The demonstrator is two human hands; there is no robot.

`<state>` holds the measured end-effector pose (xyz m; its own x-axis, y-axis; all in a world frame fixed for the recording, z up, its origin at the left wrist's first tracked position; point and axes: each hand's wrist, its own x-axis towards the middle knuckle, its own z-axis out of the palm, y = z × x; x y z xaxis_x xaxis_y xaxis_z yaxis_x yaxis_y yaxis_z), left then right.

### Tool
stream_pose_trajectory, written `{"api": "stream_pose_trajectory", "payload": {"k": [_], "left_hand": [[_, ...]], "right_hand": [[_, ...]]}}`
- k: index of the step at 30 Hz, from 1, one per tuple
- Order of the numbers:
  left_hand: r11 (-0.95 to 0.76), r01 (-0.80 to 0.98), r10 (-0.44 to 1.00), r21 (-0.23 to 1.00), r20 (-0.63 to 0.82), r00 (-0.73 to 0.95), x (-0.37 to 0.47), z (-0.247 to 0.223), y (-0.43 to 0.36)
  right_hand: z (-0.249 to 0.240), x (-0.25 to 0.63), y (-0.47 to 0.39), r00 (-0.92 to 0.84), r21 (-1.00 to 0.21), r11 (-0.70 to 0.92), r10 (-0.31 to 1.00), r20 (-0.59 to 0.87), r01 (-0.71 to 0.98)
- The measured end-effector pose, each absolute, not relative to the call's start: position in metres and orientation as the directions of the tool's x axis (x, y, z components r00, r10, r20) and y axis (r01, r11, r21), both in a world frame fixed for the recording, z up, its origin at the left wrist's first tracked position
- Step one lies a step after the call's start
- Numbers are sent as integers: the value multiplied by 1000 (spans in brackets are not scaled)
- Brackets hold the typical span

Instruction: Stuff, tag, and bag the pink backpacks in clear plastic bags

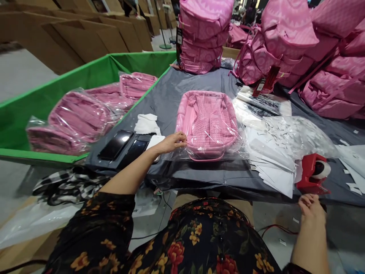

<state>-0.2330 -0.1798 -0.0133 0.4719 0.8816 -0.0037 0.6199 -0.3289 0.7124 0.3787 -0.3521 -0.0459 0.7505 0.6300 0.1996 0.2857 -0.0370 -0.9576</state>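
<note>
A pink backpack (209,121) in a clear plastic bag lies straps up on the dark-covered table. My left hand (175,142) is at the bag's lower left edge, its fingers pinched together on the clear plastic. Over at the right, my right hand (310,203) is at the table's front edge, just below a red tape dispenser (310,175) with a roll of tape. Its fingers are curled, and what they may hold is too small to make out. White sheets (270,163) lie between the backpack and the dispenser.
Bagged pink packs (82,114) lie in a green-sided bin (25,99) at left. Phones (116,144) and a white cloth (147,124) lie left of the backpack. Stacked pink backpacks (203,38) stand behind. A plastic bag of white scraps (299,133) sits at right.
</note>
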Motion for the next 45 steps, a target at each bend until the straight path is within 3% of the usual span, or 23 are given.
{"api": "stream_pose_trajectory", "payload": {"k": [4, 6, 8, 10, 12, 14, 16, 19, 22, 25, 31, 33, 36, 38, 40, 43, 45], "left_hand": [[-331, 616, 885, 715, 8, 465, -233, -16, -180], [-332, 618, 887, 713, 13, 461, -233, -17, -181], [-341, 622, 885, 705, 18, 464, -233, -17, -180], [-353, 627, 882, 694, 22, 471, -232, -16, -180], [-358, 636, 883, 684, 27, 468, -232, -16, -181], [-358, 648, 888, 673, 31, 459, -231, -16, -182], [-360, 663, 889, 656, 26, 458, -230, -17, -182], [-367, 686, 887, 628, 15, 461, -231, -18, -182], [-371, 693, 887, 618, 14, 462, -233, -19, -181], [-382, 679, 879, 627, 19, 477, -234, -21, -179], [-344, 704, 898, 622, -3, 441, -230, -17, -181], [-314, 669, 891, 674, -34, 452, -233, -11, -179], [-215, 583, 931, 784, -16, 364, -245, -3, -166], [-65, 520, 994, 852, 9, 108, -251, -1, -151], [160, 382, 980, 910, -99, -174, -250, -3, -135], [390, 165, 905, 906, -345, -248, -234, -11, -120], [402, 105, 908, 910, -380, -178, -218, -20, -120]], "right_hand": [[-27, 284, -305, 442, -994, 30, 897, -21, -108], [-8, 214, -281, 232, -980, 29, 972, -17, -194], [14, 144, -257, -50, -991, 137, 989, 137, 1], [35, 85, -228, -476, -887, 384, 849, 230, 257], [50, 41, -197, -750, -694, 617, 640, 168, 371], [56, 12, -166, -847, -502, 737, 531, 15, 453], [57, -3, -140, -824, -362, 747, 551, -133, 558], [58, -4, -117, -698, -285, 639, 681, -220, 714], [59, 5, -120, -642, -278, 590, 750, -159, 758], [50, 2, -142, -715, -257, 676, 693, -95, 690], [18, -33, -163, -648, -105, 641, 741, -176, 761], [17, -31, -161, -638, -167, 619, 762, -106, 767], [20, 5, -164, -543, -356, 578, 815, 202, 734], [20, 50, -174, -356, -441, 542, 826, 438, 715], [14, 102, -191, -124, -486, 432, 830, 543, 760], [-10, 163, -218, 61, -502, 180, 902, 427, 846], [-31, 178, -228, 57, -565, 101, 965, 255, 819]]}}
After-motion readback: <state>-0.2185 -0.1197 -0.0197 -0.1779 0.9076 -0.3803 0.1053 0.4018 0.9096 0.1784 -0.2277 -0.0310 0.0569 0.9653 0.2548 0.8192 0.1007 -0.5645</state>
